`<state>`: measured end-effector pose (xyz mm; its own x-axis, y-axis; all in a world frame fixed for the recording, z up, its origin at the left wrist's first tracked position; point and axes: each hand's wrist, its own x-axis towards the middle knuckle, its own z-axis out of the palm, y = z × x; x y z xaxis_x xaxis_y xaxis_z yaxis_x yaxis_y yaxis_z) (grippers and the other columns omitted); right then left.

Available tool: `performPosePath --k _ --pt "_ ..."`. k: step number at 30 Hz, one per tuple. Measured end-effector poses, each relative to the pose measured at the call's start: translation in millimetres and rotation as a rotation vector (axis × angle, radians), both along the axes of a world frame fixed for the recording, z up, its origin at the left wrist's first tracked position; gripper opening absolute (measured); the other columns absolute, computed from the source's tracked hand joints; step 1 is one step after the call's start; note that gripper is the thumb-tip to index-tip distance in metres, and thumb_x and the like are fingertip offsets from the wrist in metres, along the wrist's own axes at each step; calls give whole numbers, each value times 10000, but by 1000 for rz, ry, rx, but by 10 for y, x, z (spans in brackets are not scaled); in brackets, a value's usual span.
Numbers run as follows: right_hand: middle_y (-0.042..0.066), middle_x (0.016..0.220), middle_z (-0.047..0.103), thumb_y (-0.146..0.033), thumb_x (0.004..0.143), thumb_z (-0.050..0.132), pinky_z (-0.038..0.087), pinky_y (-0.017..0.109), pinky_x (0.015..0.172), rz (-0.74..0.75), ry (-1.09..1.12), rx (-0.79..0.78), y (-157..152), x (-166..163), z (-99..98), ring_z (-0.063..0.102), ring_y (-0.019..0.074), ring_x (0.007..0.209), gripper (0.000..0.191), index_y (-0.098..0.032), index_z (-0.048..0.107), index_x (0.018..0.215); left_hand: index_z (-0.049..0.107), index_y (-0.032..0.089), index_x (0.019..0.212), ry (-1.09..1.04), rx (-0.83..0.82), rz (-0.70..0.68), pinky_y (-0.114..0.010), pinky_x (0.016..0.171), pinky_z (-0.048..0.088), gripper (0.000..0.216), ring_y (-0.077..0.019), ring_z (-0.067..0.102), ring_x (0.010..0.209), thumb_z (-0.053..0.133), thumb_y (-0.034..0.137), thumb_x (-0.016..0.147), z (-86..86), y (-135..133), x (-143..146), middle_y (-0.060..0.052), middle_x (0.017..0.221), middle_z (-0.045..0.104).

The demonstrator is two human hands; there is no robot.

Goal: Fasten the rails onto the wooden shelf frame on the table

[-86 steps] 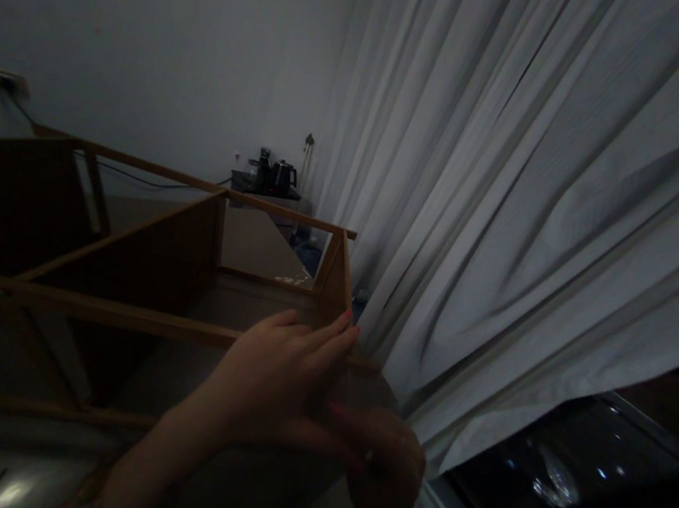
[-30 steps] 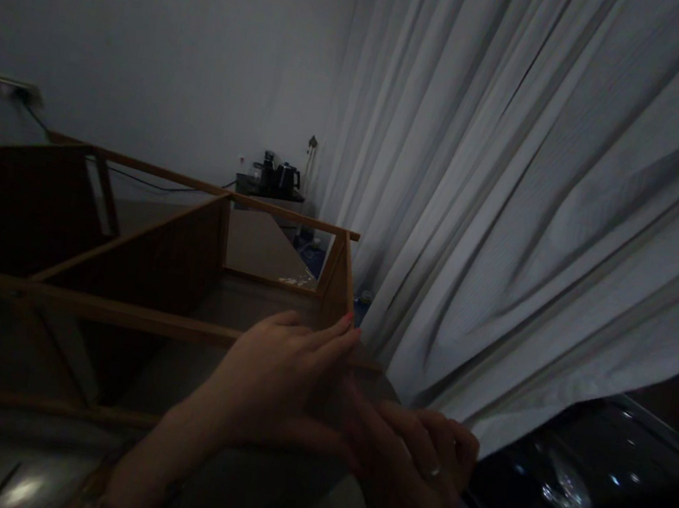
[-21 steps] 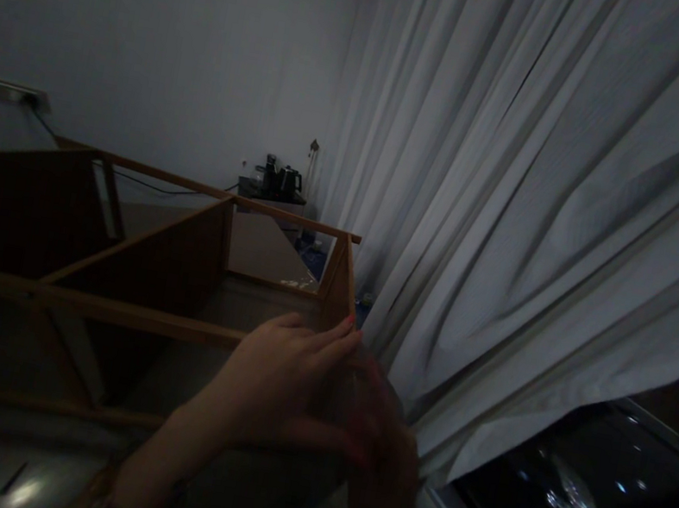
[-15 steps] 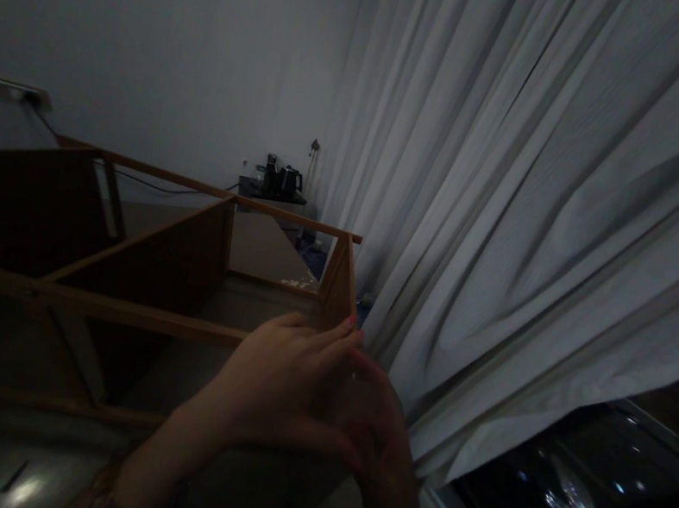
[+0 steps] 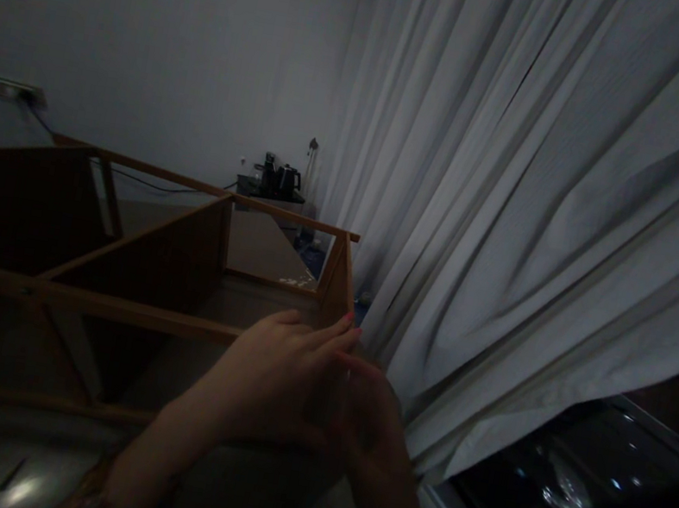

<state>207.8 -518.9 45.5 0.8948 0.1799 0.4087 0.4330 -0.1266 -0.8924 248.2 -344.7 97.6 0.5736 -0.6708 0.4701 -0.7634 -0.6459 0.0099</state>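
Note:
A wooden shelf frame (image 5: pixel 125 309) lies across the left and middle of the view, with dark panels between its rails. My left hand (image 5: pixel 275 374) grips its near right corner, fingers stretched over the top rail. Close against it on the right, my right hand (image 5: pixel 375 427) is closed in a pinch at the same corner. A small bright glint shows at the right fingertips; dim light and the fingers hide what they hold, if anything. The corner itself is mostly covered by both hands.
White curtains (image 5: pixel 482 227) hang close on the right, beside dark glass (image 5: pixel 577 471). Behind the frame a black kettle (image 5: pixel 288 180) stands on a small cabinet (image 5: pixel 277 196). A cable runs from the wall socket (image 5: pixel 7 89). A small dark strip (image 5: pixel 11 475) lies on the floor at lower left.
My right hand's fingers and thumb have shifted slightly at the corner. My left hand keeps its place on the frame. The whole view has moved a little.

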Motion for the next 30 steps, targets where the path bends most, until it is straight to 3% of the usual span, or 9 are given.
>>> performPosePath --k 6,13,19,22,30 --pt "-42 704 512 -570 860 646 482 254 619 -47 -50 -22 18 -6 21 555 159 664 622 -297 466 1388 550 147 1310 -1 -1 6 -407 865 511 694 -296 684 1127 706 493 730 20 -18 -22 -134 1469 526" --pt "-56 688 530 -576 879 623 436 216 519 -100 -153 -121 -4 -37 88 519 123 572 573 -297 495 1363 511 143 1349 -12 -15 -21 -422 892 492 762 -305 662 1166 690 526 715 -31 8 -5 -152 1477 514" --pt "-27 761 609 -488 915 623 506 190 621 -185 -462 -312 -69 -26 196 607 104 665 258 -288 692 1062 460 144 1387 10 -25 -10 -415 858 498 849 -297 697 1088 720 557 693 -9 5 -5 -152 1487 504" --pt "-15 769 625 -399 926 633 514 144 626 -183 -678 -374 -140 -3 204 638 80 685 186 -237 717 887 452 145 1393 20 -12 -14 -414 851 499 874 -302 696 1083 723 589 690 3 1 -10 -153 1494 494" --pt "14 850 651 -254 981 549 544 201 693 -131 -849 -539 -357 8 173 645 114 793 210 -245 686 1141 421 142 1424 16 -14 -28 -436 862 508 828 -310 687 1101 695 498 728 16 20 -29 -129 1494 503"
